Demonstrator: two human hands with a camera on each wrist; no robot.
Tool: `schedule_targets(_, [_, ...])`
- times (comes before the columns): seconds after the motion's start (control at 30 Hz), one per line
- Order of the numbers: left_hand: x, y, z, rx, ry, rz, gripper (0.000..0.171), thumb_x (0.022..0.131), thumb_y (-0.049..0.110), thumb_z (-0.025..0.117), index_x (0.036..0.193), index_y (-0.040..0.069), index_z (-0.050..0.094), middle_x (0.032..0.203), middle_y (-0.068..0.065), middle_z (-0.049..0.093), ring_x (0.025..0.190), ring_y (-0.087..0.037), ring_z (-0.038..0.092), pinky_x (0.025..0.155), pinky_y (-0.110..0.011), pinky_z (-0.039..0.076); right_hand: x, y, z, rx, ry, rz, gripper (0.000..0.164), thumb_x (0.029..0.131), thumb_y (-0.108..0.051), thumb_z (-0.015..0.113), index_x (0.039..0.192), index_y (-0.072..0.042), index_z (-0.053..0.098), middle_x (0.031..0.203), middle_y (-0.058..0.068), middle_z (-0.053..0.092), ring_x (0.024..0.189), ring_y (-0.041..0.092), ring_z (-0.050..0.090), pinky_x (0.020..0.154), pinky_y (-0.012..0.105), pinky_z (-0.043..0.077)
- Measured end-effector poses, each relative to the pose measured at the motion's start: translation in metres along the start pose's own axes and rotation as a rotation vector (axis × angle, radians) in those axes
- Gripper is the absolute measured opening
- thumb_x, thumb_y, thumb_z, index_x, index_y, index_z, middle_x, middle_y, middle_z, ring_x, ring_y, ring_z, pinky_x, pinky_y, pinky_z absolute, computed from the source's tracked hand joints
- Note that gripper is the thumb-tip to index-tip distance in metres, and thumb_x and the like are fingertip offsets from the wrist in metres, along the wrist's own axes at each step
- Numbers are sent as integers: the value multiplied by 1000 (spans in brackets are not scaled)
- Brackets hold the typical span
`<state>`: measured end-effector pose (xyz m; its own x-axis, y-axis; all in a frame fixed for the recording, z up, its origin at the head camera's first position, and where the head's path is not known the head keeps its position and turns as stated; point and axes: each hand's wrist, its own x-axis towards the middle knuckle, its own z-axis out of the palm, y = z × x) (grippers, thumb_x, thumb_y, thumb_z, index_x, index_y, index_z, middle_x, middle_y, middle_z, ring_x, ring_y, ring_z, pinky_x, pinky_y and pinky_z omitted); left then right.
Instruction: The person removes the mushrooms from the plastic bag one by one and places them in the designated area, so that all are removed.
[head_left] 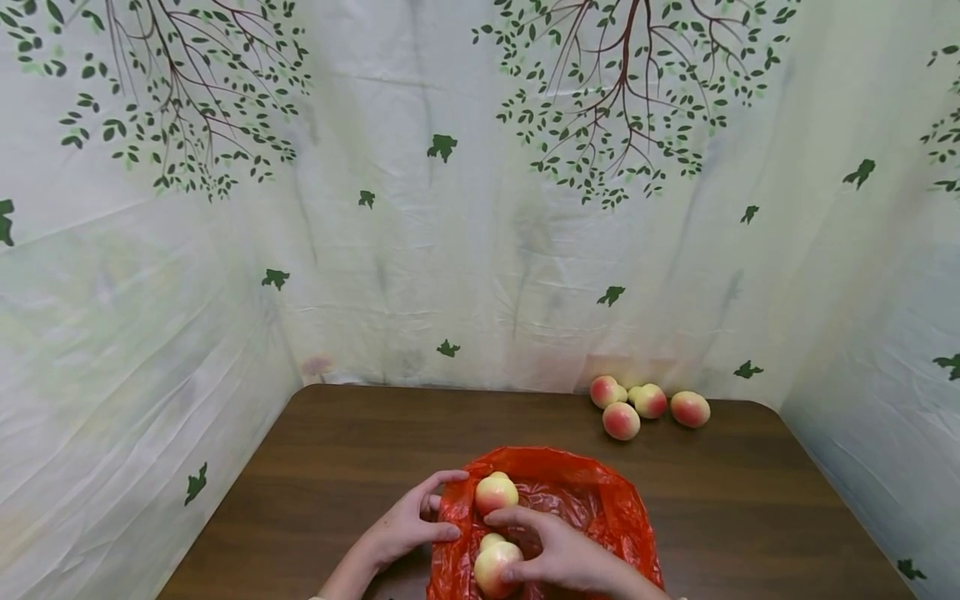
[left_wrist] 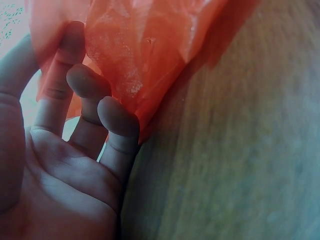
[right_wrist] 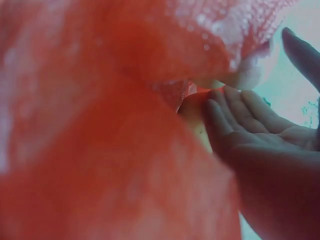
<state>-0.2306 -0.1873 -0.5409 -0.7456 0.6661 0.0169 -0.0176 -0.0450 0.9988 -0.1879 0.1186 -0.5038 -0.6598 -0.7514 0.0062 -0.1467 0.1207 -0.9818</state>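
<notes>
Six yellow-and-red fruits are in view, two in one red bag and four out on the table [head_left: 750, 517].

The bag [head_left: 543, 458] stands mouth upward on the near part of the table, well apart from its far edge. The left hand [head_left: 397, 527] is at the bag's left side, its bent fingers and thumb holding the rim, film lying against the fingertips in the left wrist view.

The right hand [head_left: 566, 552] reaches over the opening from the right, fingers extended and thumb spread away from them. The nearer fruit [head_left: 492, 570] lies inside by the left wall, beside that thumb and below the index finger; how firmly the hand touches it I cannot tell. The farther fruit [head_left: 497, 496] lies in the bag just beyond the right fingertips, close to the left hand's index finger.

The four loose fruits [head_left: 621, 422] lie by the table's far edge toward its far right corner, three clustered and one slightly apart on the right, well away from both hands.
</notes>
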Motion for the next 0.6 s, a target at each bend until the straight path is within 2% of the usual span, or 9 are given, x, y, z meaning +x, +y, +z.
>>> schedule_targets(0.2, [0,2,1,0,1,-2,72,100,5,71,160,2,32,107,-1,79,97,-10,76,81,-29,64,0,1,1,10,-5,56,57,100,-23,75,150,-6,55,152,18,59,132,14,59,101,17,49])
schedule_targets(0.4, [0,2,1,0,9,-14,72,101,7,71,161,2,33,106,-2,79,96,-11,77,81,-30,64,1,3,0,20,-10,90,53,101,-21,74,149,-7,56,144,11,63,123,16,61,98,18,51])
schedule_targets(0.6, [-1,2,1,0,7,-20,71,101,7,71,161,2,33,105,-1,79,96,-11,76,82,-30,64,1,3,-1,-13,-21,93,46,102,-21,72,145,-8,60,141,8,65,115,12,63,96,19,51])
